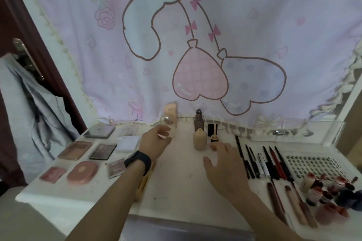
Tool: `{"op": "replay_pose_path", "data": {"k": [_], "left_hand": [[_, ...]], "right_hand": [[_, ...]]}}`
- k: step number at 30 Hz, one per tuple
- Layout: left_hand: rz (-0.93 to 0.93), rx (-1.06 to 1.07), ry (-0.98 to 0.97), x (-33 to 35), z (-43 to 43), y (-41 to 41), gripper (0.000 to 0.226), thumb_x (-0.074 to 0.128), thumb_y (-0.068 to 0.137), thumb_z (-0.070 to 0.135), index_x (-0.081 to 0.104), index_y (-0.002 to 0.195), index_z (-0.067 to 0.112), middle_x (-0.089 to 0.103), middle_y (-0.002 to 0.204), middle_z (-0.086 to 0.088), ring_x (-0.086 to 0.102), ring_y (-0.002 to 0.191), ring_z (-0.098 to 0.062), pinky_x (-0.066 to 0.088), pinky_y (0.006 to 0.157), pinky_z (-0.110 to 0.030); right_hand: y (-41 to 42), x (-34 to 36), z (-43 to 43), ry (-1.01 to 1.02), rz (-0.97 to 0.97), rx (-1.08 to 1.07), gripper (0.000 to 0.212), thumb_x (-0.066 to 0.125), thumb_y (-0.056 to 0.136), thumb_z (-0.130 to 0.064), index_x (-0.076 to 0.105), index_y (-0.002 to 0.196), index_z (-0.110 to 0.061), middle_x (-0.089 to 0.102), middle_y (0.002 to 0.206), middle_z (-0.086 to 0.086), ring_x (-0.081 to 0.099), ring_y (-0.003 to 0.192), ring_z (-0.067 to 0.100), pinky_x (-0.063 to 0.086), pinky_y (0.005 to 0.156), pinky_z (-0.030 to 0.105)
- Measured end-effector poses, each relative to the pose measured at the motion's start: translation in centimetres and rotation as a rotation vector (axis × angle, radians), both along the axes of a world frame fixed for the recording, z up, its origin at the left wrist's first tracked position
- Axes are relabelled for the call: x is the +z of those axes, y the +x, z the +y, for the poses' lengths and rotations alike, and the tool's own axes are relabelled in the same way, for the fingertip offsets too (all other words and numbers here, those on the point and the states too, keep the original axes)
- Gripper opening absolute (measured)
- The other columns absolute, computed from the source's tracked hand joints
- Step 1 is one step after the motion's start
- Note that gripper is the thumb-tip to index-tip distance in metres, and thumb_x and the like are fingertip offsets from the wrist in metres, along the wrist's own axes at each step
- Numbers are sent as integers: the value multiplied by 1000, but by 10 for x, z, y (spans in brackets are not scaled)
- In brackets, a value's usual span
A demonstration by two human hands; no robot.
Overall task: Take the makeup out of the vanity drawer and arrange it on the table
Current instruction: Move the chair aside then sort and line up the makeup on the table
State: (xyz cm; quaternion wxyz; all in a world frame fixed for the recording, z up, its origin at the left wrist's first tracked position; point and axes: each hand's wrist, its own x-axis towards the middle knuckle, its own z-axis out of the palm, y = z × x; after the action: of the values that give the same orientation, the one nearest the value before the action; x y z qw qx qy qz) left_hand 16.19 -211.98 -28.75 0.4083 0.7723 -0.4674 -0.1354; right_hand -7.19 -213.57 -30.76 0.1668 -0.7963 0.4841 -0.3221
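Beige bottle (200,140) just beyond the spread right hand (225,166) — left hand (155,140) grips a clear bottle (166,121) beside palettes (102,151).

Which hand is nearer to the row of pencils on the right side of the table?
Right. The right hand is just left of the pencils; the left hand is farther left, by the clear bottle.

Left hand (156,139) extended, gripping round-capped bottle (166,121); right hand (225,166) fingers spread, palm down.
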Motion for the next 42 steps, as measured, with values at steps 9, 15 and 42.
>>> {"op": "replay_pose_path", "data": {"k": [9,15,42], "left_hand": [[-24,202,79,-13,-12,20,71,77,79,49,46,136,19,58,130,-4,54,120,-27,47,100,-45],[-130,225,236,-26,-39,26,93,66,65,75,39,141,30,54,138,-2,42,130,-30,34,99,-50],[478,-128,-270,-37,85,-116,10,59,98,30,67,105,31,67,104,11,62,91,-8,52,66,-24]], "right_hand": [[-3,-50,26,-6,356,315,57,27,102,-56,38,152,-31,32,162,-6,24,149,15,16,121,32],[-2,-54,27,-52,355,294,59,28,100,-56,42,151,-28,36,161,-4,27,149,16,14,119,30],[-33,-28,46,353,-435,215,39,39,101,-59,63,95,-28,68,82,-20,62,72,-5,44,60,7]]}}
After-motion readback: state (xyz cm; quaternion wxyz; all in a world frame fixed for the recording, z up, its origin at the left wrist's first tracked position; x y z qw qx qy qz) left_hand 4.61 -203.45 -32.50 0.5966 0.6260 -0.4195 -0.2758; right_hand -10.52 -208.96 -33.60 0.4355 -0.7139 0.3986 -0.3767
